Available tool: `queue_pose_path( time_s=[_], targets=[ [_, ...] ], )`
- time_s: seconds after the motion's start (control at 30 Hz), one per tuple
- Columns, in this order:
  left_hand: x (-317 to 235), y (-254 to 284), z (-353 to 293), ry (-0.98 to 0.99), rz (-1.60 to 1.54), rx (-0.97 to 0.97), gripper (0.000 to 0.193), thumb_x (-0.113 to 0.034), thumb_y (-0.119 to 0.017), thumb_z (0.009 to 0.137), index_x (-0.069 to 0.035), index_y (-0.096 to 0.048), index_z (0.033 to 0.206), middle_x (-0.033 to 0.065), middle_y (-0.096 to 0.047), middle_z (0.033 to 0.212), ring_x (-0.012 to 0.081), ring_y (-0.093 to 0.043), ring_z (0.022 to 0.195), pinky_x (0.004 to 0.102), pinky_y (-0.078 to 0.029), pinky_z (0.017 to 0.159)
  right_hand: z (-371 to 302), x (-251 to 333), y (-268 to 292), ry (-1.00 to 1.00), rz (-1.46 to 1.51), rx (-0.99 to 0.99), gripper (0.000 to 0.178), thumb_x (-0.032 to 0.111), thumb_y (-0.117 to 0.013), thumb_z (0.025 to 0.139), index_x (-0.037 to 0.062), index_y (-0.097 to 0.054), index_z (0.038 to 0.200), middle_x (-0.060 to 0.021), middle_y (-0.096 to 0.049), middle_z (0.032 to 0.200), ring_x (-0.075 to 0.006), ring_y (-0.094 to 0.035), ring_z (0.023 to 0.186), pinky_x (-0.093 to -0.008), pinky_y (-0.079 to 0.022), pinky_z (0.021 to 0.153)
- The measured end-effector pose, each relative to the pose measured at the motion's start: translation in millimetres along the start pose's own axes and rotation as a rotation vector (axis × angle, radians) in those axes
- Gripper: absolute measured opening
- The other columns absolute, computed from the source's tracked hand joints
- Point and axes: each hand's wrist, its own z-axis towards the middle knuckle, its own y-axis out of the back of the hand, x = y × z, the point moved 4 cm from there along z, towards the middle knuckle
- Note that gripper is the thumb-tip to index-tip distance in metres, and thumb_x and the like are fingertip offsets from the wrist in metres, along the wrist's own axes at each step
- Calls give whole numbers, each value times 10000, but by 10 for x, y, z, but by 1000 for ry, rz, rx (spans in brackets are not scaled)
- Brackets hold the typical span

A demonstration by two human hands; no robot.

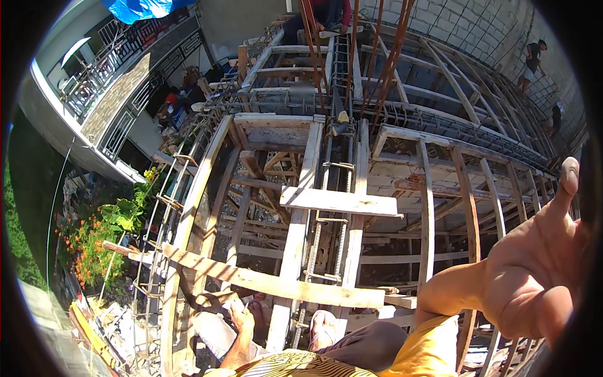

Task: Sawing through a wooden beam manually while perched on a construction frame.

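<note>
My right hand (534,270) is raised close to the camera at the right, palm showing and fingers apart, with nothing in it. Low and left of centre, my left hand (241,316) is beside my grey trouser leg, its fingers bent together; what they hold, if anything, I cannot make out. Just beyond it, a long wooden board (270,283) lies slanting across the formwork beams. A shorter plank (339,202) bridges the same beams farther off. Between them runs a steel rebar cage (326,245). My sandalled foot (323,327) is near this cage.
Open gaps show between timber joists (465,207) at the right. Upright rusty bars (386,63) rise ahead, near a person (330,16) at the far beam. Another person (532,63) stands far right. Flowering plants (94,245) and a house balcony (125,94) are at the left.
</note>
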Motion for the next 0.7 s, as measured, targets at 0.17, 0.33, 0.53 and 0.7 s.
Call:
queue_pose_path(
  time_s=[0.17,0.33,0.53,0.7],
  targets=[
    [-126,-84,57,44,-44,12,390,-47,-629,827,-2,-518,1198,239,-594,1092,402,-594,1045,464,-469,941,-492,-238,-932,-278,-131,28,632,178,-866,752,-13,-580,1282,-142,-656,1168,-241,-607,1037,-328,-533,830],
    [-493,-247,349,23,-91,32,367,-51,-634,827,-5,-528,1175,230,-602,1072,397,-603,1021,463,-479,924,-1818,-306,-1548,-857,35,489,495,123,-789,821,91,-612,1282,-142,-611,1201,-317,-609,1088,-408,-510,899],
    [-731,-511,621,34,-139,53,339,-55,-640,826,-8,-540,1147,220,-611,1048,391,-615,993,463,-490,904,-3096,408,-2031,-1025,303,1106,478,258,-695,907,125,-545,1342,-165,-554,1238,-360,-554,1172,-496,-460,962],
    [-114,-722,173,143,-81,153,316,-59,-644,826,-11,-550,1124,212,-618,1028,386,-624,970,463,-499,887,-3371,839,-2192,-930,498,1597,510,277,-671,912,99,-526,1368,-168,-545,1281,-360,-522,1245,-564,-463,969]
  ],
)
